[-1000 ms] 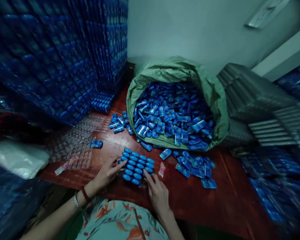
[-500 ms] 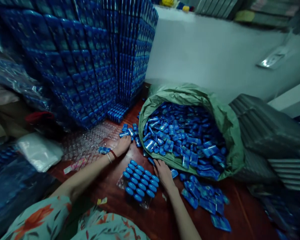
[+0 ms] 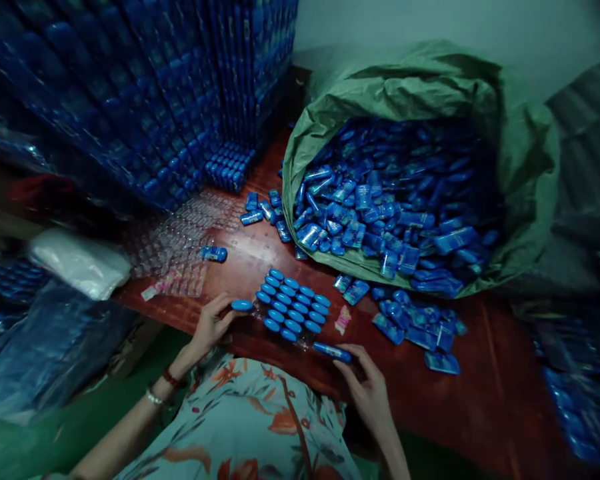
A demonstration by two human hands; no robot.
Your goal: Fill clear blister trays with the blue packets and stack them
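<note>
My left hand (image 3: pixel 214 325) pinches a blue oval piece (image 3: pixel 241 305) at the left of a block of blue oval pieces (image 3: pixel 293 305). The block sits in several rows on the red-brown table (image 3: pixel 240 277), with clear plastic showing at its edges. At the block's lower right, my right hand (image 3: pixel 364 373) holds a longer blue packet (image 3: pixel 332 352) by its right end, between thumb and fingers. Beyond the block, an open green sack (image 3: pixel 420 93) lies on its side, full of blue packets.
Loose blue packets (image 3: pixel 410 323) lie right of the block, others by the sack's left edge. Clear plastic trays (image 3: pixel 180 227) and a white bag (image 3: pixel 80 263) are at left. Tall stacks of blue packs (image 3: pixel 145 100) rise behind. A pink wrapper (image 3: pixel 343 320) lies beside the block.
Both hands have drawn back from near the sack towards my body, and each now holds a blue piece. The view has tilted down and closer to the table.
</note>
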